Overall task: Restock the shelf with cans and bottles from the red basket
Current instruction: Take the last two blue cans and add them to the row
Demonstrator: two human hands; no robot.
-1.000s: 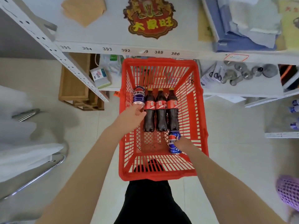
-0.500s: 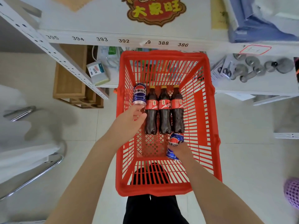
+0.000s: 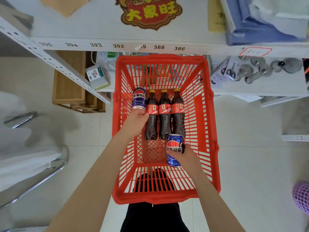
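Note:
The red basket (image 3: 209, 124) sits on the floor below me, against a white shelf (image 3: 107, 40). Three cola bottles (image 3: 164, 114) with red labels lie side by side on its bottom, caps pointing away. My left hand (image 3: 137, 120) grips the lower end of a blue cola can (image 3: 139, 101) at the basket's left wall, beside the leftmost bottle. My right hand (image 3: 184, 156) is wrapped around a second blue can (image 3: 174, 148), held just below the bottles' bases and tilted.
The shelf edge carries number tags 395 to 386 and a red and gold sign (image 3: 150, 14). A wooden crate (image 3: 73, 84) stands left of the basket. Metal utensils (image 3: 260, 69) lie on the lower shelf to the right. A purple net ball (image 3: 301, 196) sits at far right.
Both cans have risen toward the camera in my hands. The view has shifted, so basket and shelf sit lower and nearer in the frame.

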